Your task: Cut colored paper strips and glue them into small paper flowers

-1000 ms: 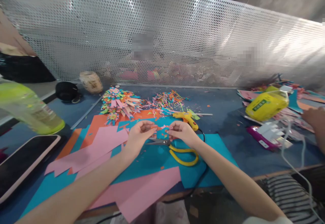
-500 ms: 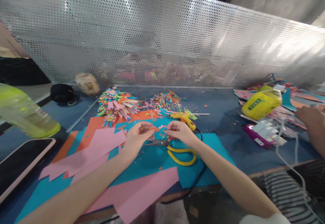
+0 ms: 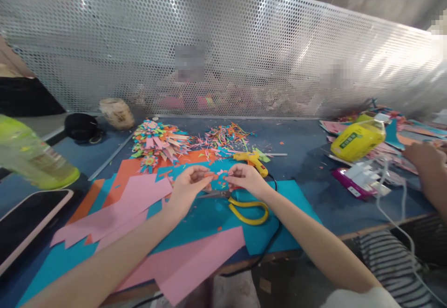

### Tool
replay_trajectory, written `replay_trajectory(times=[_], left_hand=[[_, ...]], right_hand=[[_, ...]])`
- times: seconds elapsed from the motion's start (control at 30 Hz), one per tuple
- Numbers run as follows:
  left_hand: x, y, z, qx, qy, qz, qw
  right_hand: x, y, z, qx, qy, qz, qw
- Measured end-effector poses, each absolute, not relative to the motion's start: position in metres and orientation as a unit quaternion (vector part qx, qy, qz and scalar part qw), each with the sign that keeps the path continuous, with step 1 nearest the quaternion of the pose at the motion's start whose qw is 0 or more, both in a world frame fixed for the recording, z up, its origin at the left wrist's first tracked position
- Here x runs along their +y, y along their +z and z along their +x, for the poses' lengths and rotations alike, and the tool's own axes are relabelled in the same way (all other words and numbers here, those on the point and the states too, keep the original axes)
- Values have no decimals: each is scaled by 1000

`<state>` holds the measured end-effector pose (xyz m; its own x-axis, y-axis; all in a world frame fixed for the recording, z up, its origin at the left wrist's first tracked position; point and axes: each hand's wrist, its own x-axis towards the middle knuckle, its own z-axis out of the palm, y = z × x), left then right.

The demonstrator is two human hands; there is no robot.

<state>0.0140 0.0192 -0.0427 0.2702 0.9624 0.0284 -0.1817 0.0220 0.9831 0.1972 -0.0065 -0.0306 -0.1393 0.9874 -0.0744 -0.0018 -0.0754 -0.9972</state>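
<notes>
My left hand [image 3: 188, 185] and my right hand [image 3: 246, 178] meet over the blue table, both pinching a small pink paper piece [image 3: 219, 174] between fingertips. Just under them lie yellow-handled scissors [image 3: 246, 205] on a teal paper sheet [image 3: 275, 233]. A yellow glue gun [image 3: 252, 160] lies just beyond my right hand. Pink paper sheets [image 3: 139, 201] spread out to the left of my left hand.
A pile of finished colourful paper flowers [image 3: 159, 141] and paper scraps [image 3: 226, 138] lies at the back. A green bottle [image 3: 31, 159] and a phone [image 3: 28, 219] are at left. Another person's hand [image 3: 424, 156], a yellow bottle [image 3: 358, 139] and a white cable [image 3: 391, 205] are at right. A perforated metal screen [image 3: 244, 51] stands behind.
Both hands stay pinched on the small pink piece with only slight finger shifts. The view has drifted a little; the other person's hand at right has moved slightly.
</notes>
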Motion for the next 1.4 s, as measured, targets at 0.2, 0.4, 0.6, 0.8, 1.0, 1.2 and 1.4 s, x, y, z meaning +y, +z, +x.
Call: replay_trajectory(times=[0.2, 0.4, 0.6, 0.8, 1.0, 1.2, 1.4], left_hand=[[18, -42, 14, 354, 480, 499, 629], [18, -42, 14, 356, 477, 503, 627], [18, -40, 13, 358, 471, 511, 623], [13, -32, 13, 370, 436, 541, 617], [12, -31, 12, 365, 430, 553, 613], [16, -38, 12, 357, 430, 569, 603], [16, -39, 12, 351, 434, 570, 602]], right_hand=[[-6, -32, 196, -518, 557, -477, 440], [-6, -31, 195, -503, 568, -475, 446], [-7, -29, 197, -499, 572, -472, 449], [-6, -32, 198, -505, 576, -464, 446], [-7, -30, 197, -502, 578, -467, 442], [-8, -27, 195, -505, 572, -473, 441], [-8, -27, 195, -512, 572, -468, 439]])
